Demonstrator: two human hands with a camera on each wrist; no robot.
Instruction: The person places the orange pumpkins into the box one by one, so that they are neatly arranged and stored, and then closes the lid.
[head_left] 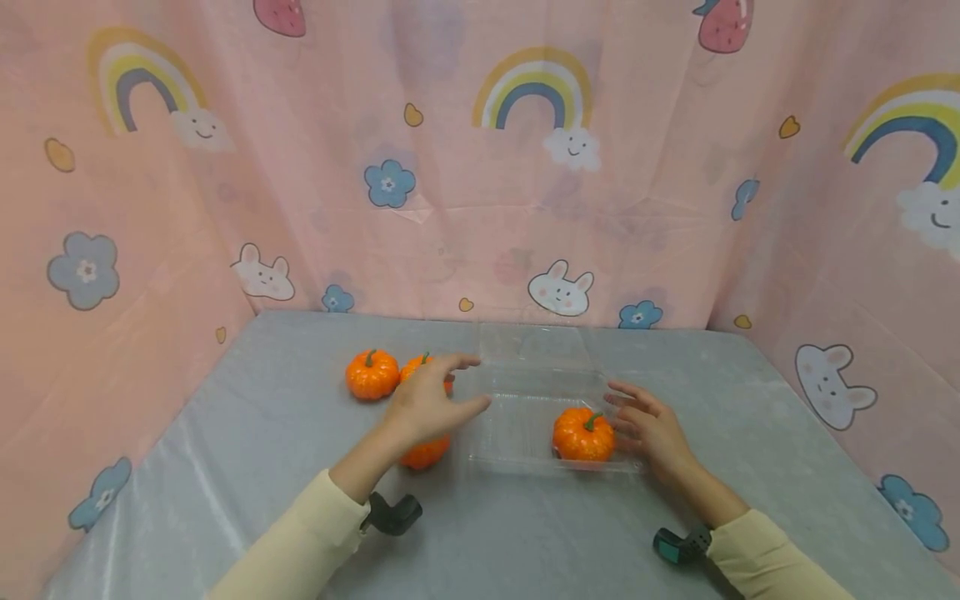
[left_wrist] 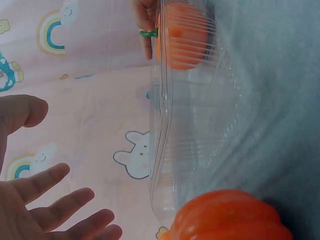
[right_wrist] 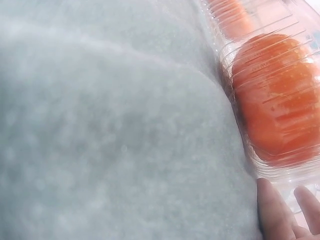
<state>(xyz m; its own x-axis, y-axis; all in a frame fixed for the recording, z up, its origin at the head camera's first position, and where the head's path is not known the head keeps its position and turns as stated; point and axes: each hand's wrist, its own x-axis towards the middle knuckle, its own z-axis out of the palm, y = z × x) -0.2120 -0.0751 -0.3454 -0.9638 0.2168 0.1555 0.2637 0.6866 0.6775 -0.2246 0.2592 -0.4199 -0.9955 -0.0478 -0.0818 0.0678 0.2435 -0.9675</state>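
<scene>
A clear plastic clamshell box lies with its lid raised at the back. Inside its right half sits a small orange pumpkin with a green stem, seen through the ribbed wall in both wrist views. My left hand hovers at the box's left side, fingers and thumb spread, holding nothing. It partly hides two pumpkins, one behind and one in front. At the box's right end is my right hand, fingers extended beside the wall; whether they touch it I cannot tell.
Another orange pumpkin stands farther left on the grey cloth-covered table. Pink patterned curtain encloses the back and both sides. A dark wrist device is worn on each arm.
</scene>
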